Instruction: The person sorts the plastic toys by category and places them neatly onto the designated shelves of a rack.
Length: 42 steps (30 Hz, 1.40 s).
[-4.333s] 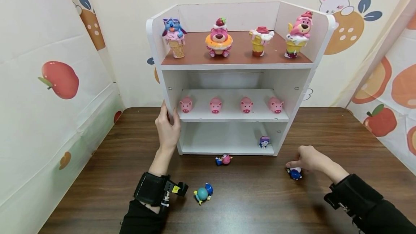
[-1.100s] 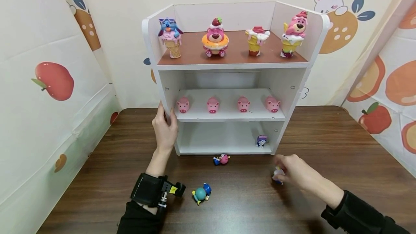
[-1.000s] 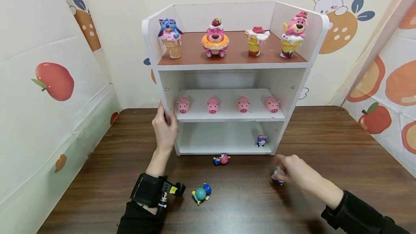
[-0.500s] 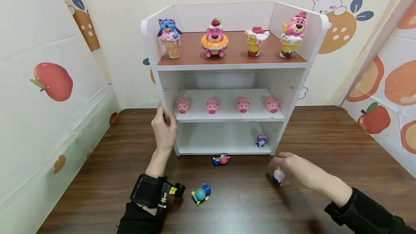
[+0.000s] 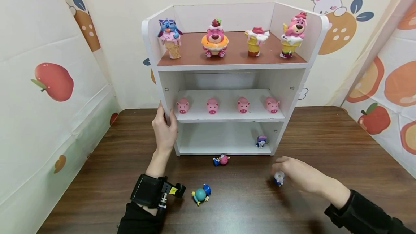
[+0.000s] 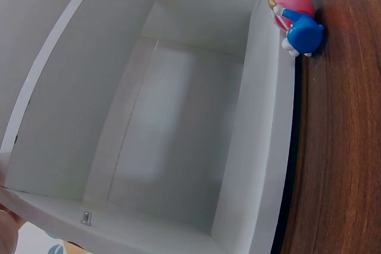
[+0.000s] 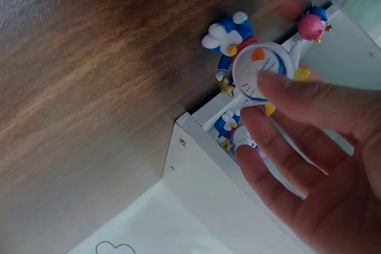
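Note:
My left hand (image 5: 165,133) grips the left side panel of a white display shelf (image 5: 227,67), low down beside the middle board. Off the shelf's lower right corner, my right hand (image 5: 302,174) pinches a small blue-and-white cat figurine (image 5: 279,178) just over the table. In the right wrist view the thumb lies across the figurine's white face (image 7: 253,74), and fingers are behind it. A similar figurine with a purple top (image 5: 261,141) stands at the right end of the bottom board. Another, with a pink ball (image 5: 221,160), lies in front of the shelf.
A blue figurine with a teal ball (image 5: 201,194) lies nearer on the wooden table (image 5: 240,205). Several pink pig figurines (image 5: 212,105) line the middle board. On the top board stand several ice-cream-style figurines, including a pink bear in an orange ring (image 5: 215,40).
My right hand has carried the cat figurine leftward, closer to the shelf, and turned it so its white face shows more. My left hand keeps its grip on the shelf.

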Available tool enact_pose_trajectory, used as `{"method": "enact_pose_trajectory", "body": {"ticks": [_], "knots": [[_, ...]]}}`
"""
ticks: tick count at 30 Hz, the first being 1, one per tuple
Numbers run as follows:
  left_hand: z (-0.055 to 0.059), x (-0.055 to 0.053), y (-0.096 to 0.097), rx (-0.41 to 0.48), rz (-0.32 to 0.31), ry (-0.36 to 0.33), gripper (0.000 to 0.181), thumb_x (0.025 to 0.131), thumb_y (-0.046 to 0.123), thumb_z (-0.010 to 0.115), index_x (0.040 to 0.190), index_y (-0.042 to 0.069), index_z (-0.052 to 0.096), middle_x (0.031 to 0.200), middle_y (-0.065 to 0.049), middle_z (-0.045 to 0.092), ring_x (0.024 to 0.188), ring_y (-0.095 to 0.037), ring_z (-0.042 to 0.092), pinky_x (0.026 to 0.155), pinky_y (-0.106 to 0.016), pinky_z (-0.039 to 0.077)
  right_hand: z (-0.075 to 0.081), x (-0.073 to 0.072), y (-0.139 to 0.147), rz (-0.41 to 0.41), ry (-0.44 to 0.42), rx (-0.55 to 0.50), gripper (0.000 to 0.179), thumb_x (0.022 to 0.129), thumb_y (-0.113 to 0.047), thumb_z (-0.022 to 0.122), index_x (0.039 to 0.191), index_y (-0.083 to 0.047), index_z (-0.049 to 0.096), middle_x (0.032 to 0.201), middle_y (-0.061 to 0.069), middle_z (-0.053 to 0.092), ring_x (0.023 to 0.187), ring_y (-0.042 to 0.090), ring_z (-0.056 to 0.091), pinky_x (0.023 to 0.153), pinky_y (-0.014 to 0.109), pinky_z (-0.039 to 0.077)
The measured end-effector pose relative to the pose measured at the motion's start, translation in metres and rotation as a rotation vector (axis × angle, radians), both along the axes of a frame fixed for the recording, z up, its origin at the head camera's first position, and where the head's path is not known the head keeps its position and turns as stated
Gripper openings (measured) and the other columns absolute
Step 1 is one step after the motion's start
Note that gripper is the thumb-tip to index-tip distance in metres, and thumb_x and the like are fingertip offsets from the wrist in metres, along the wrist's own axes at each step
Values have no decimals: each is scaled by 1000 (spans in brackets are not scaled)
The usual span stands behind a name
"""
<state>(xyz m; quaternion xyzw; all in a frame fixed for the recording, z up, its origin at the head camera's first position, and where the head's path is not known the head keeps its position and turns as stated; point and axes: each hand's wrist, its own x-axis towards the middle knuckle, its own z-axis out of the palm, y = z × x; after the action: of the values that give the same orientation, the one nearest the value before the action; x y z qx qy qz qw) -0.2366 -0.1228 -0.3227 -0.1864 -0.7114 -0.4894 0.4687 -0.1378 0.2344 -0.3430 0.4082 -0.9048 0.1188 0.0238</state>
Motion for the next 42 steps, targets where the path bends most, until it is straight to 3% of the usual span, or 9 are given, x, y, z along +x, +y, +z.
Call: {"method": "enact_pose_trajectory", "body": {"ticks": [12,24,35,38,42], "knots": [[1,0,1,9,-11,-4,41,85,-7,49,125,-6,43,114,-23,54,97,-32,55,70,-47,48,-2,-1,0,-77,6,18,24,63,-1,75,81,-9,61,78,-6,54,69,5,53,58,24,47],[3,2,1,7,-10,-8,40,84,-8,48,124,-9,43,111,-25,55,95,-33,56,70,-47,48,0,-6,-11,-78,-13,-8,23,64,-2,74,83,-6,61,80,-2,57,71,8,55,59,23,47],[1,-1,0,15,-13,-15,42,84,-8,49,125,-8,42,111,-24,55,94,-32,56,69,-47,48,8,-24,-36,-69,7,-38,20,66,-1,72,84,-3,62,80,-1,56,72,10,55,60,24,47],[4,2,1,19,-14,-16,41,82,-12,49,123,-11,43,109,-27,55,93,-34,56,69,-48,48,11,-33,-44,-56,-2,-58,19,68,0,70,84,-2,62,80,0,56,71,9,54,59,23,46],[16,13,6,17,-6,-17,40,80,-16,48,120,-16,42,107,-31,54,93,-40,55,70,-50,47,13,-44,-54,-33,2,-73,19,68,2,69,85,-1,62,80,1,57,71,11,53,60,25,46]]}}
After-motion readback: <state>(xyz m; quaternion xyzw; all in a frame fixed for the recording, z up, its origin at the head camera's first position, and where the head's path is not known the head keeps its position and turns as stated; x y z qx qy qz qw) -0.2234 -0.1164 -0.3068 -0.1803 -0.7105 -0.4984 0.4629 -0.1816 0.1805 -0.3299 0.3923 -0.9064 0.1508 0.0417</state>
